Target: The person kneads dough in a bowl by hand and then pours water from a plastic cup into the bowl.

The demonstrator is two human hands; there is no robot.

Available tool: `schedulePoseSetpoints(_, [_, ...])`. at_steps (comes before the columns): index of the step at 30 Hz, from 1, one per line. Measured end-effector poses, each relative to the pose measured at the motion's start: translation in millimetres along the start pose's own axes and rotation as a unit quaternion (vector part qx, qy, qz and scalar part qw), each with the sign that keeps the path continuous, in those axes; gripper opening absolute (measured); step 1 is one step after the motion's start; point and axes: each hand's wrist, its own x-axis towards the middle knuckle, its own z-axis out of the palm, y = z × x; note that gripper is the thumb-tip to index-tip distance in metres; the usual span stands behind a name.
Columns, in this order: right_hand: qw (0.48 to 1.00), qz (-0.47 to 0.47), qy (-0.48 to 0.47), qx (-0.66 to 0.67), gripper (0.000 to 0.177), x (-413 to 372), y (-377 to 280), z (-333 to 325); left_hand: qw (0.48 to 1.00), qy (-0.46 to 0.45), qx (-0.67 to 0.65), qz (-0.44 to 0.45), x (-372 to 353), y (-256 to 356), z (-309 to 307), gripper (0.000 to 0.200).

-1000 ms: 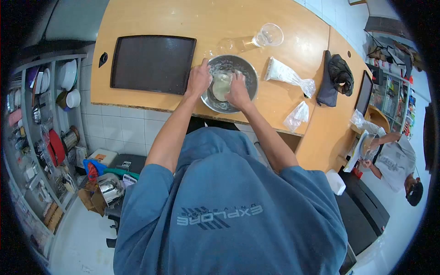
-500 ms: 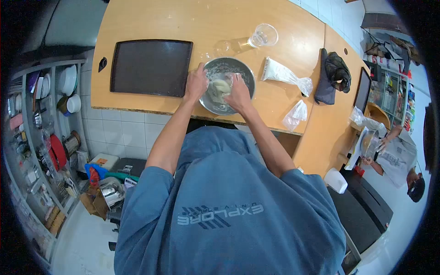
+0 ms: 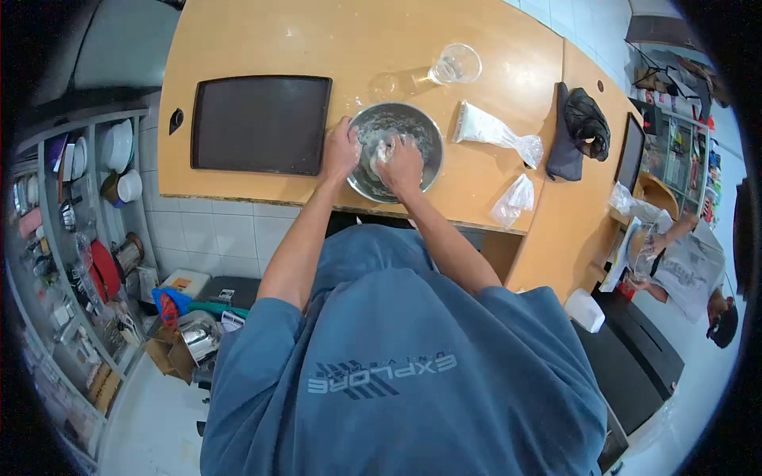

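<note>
A metal mixing bowl (image 3: 432, 163) stands near the front edge of the wooden table, its inner wall smeared with pale flour or batter. My left hand (image 3: 341, 151) grips the bowl's left rim. Down inside the bowl, my right hand (image 3: 402, 165) has its fingers curled into a lump of whitish dough (image 3: 379, 156), partly hidden beneath them. To the left of the bowl lies a dark baking tray (image 3: 262, 123). Behind it is a clear cup (image 3: 458, 65), and a bag of white powder (image 3: 490, 131) lies to its right.
A small crumpled plastic bag (image 3: 514, 198) lies by the front edge. Farther right are a dark oven mitt (image 3: 563, 151) and a black plastic bag (image 3: 587, 123). Shelves (image 3: 79, 262) line the left side. Another person (image 3: 686, 262) works at the far right.
My right hand has moved lower and left within the bowl, pressing over the dough, which now shows less. My left hand stays at the rim. The other person's arms have shifted.
</note>
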Motion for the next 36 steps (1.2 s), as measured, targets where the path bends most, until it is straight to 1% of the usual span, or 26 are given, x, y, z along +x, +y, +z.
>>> schedulePoseSetpoints(4, [0.998,-0.028,0.035,-0.043,0.035,8,-3,11,1.0,-0.001,0.02,0.018,0,0,-1,0.017])
schedulePoseSetpoints(7, [0.994,-0.047,0.059,-0.081,0.034,13,-6,17,0.998,-0.051,0.027,-0.02,0,11,-11,0.023])
schedulePoseSetpoints(8, [0.992,-0.051,0.065,-0.093,0.035,16,-8,19,0.998,-0.054,0.04,-0.02,1,10,-11,0.024])
schedulePoseSetpoints(10, [0.996,0.006,0.004,-0.087,0.036,29,-13,23,0.996,-0.062,0.068,-0.02,0,5,-10,0.025])
schedulePoseSetpoints(11, [0.996,0.033,-0.023,-0.084,0.037,41,-15,24,0.994,0.018,0.102,0.039,-3,-9,1,0.02])
schedulePoseSetpoints(14, [0.991,0.082,-0.05,-0.092,0.039,52,-20,25,0.994,0.022,0.044,0.101,2,-21,3,0.024])
schedulePoseSetpoints(17, [0.991,0.063,-0.071,-0.092,0.041,47,-18,21,0.999,-0.025,0.02,-0.01,-3,1,-5,0.026])
schedulePoseSetpoints(20, [0.998,0.046,-0.04,-0.027,0.047,47,-2,32,0.999,0.009,0.049,0.016,-6,3,-2,0.026])
schedulePoseSetpoints(23, [0.992,-0.08,-0.02,-0.101,0.055,41,33,44,0.999,-0.01,0.052,0.011,-6,-6,-2,0.026])
schedulePoseSetpoints(26, [0.978,-0.103,-0.181,-0.028,0.059,28,13,-21,0.998,-0.025,0.056,0.001,-6,-2,-8,0.027])
schedulePoseSetpoints(29, [0.973,-0.06,-0.215,-0.05,0.061,19,-2,-46,0.998,-0.033,0.054,-0.008,-5,-8,-3,0.028])
schedulePoseSetpoints(32, [0.985,-0.075,-0.135,0.083,0.064,8,15,-27,0.996,-0.006,0.08,0.034,-6,-10,-3,0.031])
schedulePoseSetpoints(35, [0.98,-0.056,-0.101,0.165,0.064,13,6,-47,0.997,-0.02,0.075,0.022,-5,-5,-5,0.033])
schedulePoseSetpoints(36, [0.983,-0.049,-0.127,0.119,0.063,18,2,-51,0.997,-0.017,0.072,0.019,-6,-4,-6,0.032])
